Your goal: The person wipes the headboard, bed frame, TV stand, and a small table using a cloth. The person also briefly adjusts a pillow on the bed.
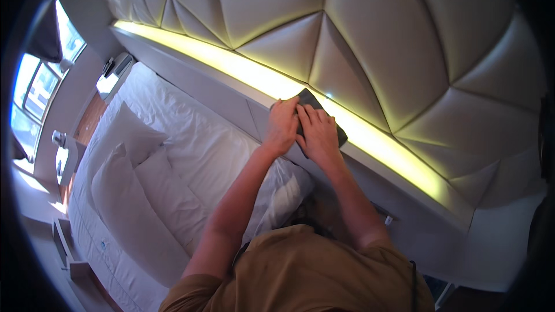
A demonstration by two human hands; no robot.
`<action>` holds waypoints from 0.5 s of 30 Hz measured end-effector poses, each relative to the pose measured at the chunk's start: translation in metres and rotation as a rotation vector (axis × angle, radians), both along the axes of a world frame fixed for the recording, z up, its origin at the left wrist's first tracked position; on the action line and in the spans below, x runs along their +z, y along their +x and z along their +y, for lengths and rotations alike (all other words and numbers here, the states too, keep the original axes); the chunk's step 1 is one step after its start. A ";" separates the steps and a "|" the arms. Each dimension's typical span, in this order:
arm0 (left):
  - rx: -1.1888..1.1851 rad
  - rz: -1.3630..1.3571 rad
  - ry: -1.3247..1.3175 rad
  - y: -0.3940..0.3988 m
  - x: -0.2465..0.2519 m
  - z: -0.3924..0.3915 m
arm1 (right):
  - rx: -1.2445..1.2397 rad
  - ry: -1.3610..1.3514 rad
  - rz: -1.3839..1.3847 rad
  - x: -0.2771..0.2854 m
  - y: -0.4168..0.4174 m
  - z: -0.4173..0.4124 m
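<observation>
A dark grey cloth (312,99) is draped over the ledge of the headboard (368,156), partly covering the glowing light strip. My left hand (282,126) grips the cloth's left part, fingers bent over the ledge's front edge. Close beside it, almost touching, my right hand (320,133) presses on the cloth with its fingers laid across it. One corner of the cloth sticks out past my right fingers and another hangs below the palm. What lies beneath my palms is hidden.
A padded wall panel (273,8) rises behind the yellow light strip (243,69). Left of me is a bed with a rumpled white sheet (195,117) and white pillows (130,216). A bedside table (115,78) stands at the far end, near a window (41,89).
</observation>
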State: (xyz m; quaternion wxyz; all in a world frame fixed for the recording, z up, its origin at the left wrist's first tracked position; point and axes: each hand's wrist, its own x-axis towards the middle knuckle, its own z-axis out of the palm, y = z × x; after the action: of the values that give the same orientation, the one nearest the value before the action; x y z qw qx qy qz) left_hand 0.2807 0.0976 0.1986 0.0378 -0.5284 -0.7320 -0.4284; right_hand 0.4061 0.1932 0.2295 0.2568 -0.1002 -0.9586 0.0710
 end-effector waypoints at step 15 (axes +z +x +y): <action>-0.132 0.216 0.001 0.050 -0.006 0.007 | -0.379 0.194 0.004 -0.021 0.109 0.018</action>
State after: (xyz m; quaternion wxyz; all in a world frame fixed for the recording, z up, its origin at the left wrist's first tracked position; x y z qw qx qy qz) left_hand 0.3306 0.1046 0.1926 0.0883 -0.6184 -0.6873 -0.3707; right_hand 0.5154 0.2110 0.2088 0.2761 -0.2531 -0.9245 -0.0711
